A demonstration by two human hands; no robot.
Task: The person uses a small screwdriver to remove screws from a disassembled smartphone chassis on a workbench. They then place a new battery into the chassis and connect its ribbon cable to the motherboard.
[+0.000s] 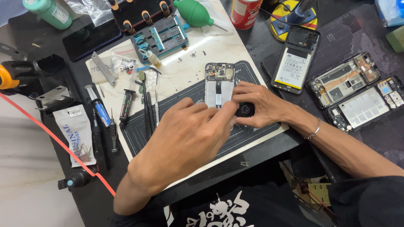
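Lying opened phone [219, 82], back off, circuitry bare

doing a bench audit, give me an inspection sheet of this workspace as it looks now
surface: dark bench with a white and black repair mat.
job's things: opened phone lying on the mat, circuit board exposed at its top.
clutter: syringes, tweezers and screwdrivers left of the phone; green air blower; three more opened phones at right.
hands: left hand and right hand both on the phone's lower part.
cables: red cable across the left side.
surroundings: red can, green bottle.
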